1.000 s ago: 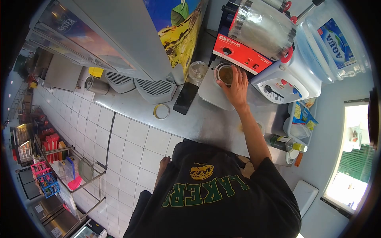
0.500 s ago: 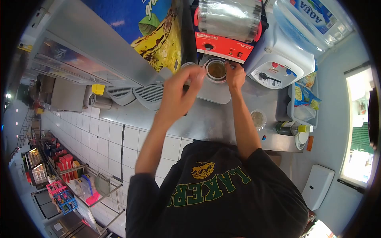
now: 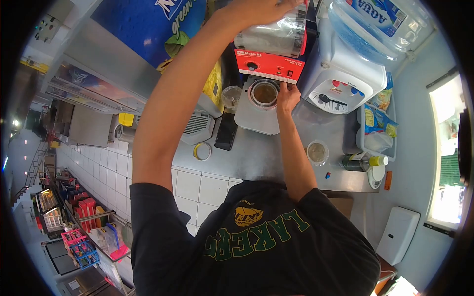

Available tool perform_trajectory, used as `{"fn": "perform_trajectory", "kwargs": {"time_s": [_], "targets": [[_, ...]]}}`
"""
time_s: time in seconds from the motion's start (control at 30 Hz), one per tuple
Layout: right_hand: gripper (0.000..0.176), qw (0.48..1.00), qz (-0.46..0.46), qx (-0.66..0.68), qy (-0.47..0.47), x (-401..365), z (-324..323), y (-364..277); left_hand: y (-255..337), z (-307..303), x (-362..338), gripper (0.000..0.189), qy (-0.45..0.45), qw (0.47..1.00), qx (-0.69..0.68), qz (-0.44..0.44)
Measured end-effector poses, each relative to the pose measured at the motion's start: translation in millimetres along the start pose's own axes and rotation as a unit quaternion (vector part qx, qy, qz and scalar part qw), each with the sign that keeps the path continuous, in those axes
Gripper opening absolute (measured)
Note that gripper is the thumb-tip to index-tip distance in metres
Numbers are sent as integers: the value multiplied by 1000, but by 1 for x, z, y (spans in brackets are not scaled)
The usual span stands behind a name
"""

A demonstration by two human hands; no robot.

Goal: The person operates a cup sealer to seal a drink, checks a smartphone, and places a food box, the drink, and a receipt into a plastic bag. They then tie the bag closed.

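Observation:
My left hand (image 3: 266, 11) reaches over the top of the red cup sealer (image 3: 269, 64), at the film roll (image 3: 270, 37). Its visible fingers are stretched out, partly cut off by the frame's top edge. A cup with brown contents (image 3: 265, 93) sits in the round holder of the sealer's metal tray (image 3: 256, 121). Just right of that holder, my right hand (image 3: 288, 97) has its fingers closed below the sealer's front; what they hold is hidden. A clear empty-looking cup (image 3: 231, 97) stands left of the tray.
A black phone (image 3: 226, 131) and a tape roll (image 3: 202, 151) lie left of the tray. The water dispenser (image 3: 340, 74) stands at the right. Nearer me are a lidded clear cup (image 3: 317, 153), a bottle (image 3: 355, 161) and a grey bin (image 3: 363, 128) of packets.
My left hand has moved up and away from beside the cup to the top of the sealer. My right hand stays beside the holder. The phone and tape roll have come into view.

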State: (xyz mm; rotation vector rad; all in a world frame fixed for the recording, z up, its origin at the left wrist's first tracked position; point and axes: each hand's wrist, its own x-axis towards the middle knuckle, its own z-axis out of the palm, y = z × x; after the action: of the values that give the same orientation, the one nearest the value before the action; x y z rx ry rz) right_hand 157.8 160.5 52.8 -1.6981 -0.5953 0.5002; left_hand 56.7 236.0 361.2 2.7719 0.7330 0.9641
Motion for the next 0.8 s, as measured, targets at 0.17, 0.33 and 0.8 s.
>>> {"fn": "perform_trajectory", "kwargs": {"time_s": [0.17, 0.33, 0.8], "targets": [[37, 998, -23, 34, -38, -5, -21, 6, -1, 8, -7, 39, -12, 994, 111, -10], [35, 996, 26, 53, -69, -19, -61, 27, 4, 18, -25, 43, 105, 975, 177, 88], [16, 961, 133, 232, -76, -157, -121, 81, 15, -40, 12, 76, -233, 938, 246, -71]]}}
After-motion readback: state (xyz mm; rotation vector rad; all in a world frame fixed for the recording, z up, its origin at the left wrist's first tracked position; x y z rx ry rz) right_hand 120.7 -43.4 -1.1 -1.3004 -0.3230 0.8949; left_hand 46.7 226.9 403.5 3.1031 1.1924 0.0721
